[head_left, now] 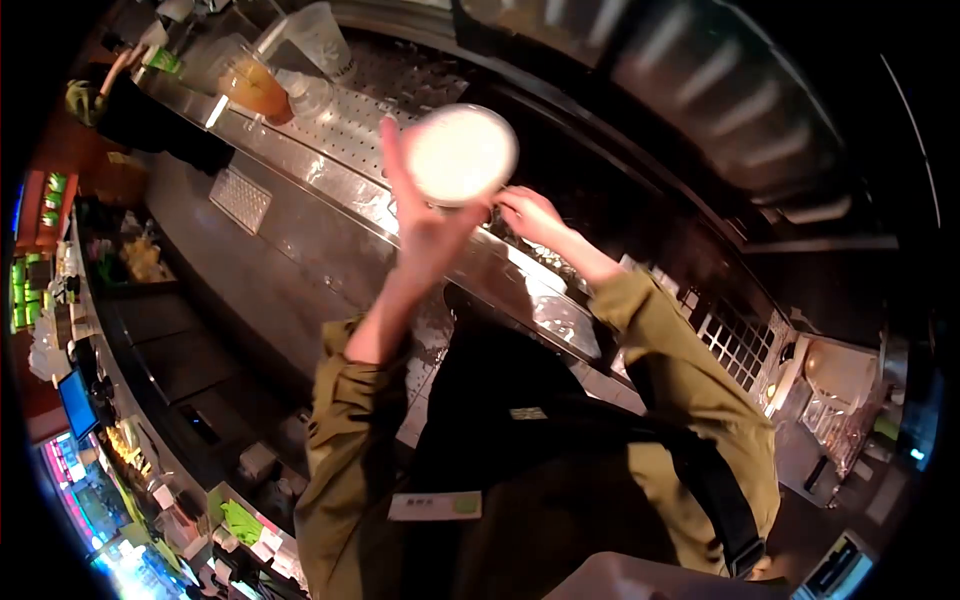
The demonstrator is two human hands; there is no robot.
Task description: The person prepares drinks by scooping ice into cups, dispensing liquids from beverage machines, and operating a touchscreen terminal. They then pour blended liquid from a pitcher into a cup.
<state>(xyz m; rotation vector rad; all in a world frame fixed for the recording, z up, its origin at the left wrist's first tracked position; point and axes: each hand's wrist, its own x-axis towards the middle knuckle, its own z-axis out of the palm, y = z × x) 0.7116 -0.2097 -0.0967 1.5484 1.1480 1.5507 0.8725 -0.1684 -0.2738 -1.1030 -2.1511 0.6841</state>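
A round white container (pixel 462 156), blurred at its rim, is raised over the metal counter. Whether the white is its lid or its contents I cannot tell. My left hand (pixel 425 215) is closed around its left and near side, thumb and fingers against the rim. Close to the container's lower right edge is my right hand (pixel 530 213), its fingers bent together; what they pinch, if anything, is hidden. A plastic cup of orange-brown drink (pixel 255 90) stands on the perforated drip tray (pixel 355 125) to the left, near a clear plastic cup (pixel 318 40).
The steel counter edge (pixel 330 190) runs diagonally below my hands. Another person's arm (pixel 120 70) reaches in at the upper left. A dark grid rack (pixel 738 345) lies to the right. Screens and supplies, including a blue-lit screen (pixel 78 403), line the left side.
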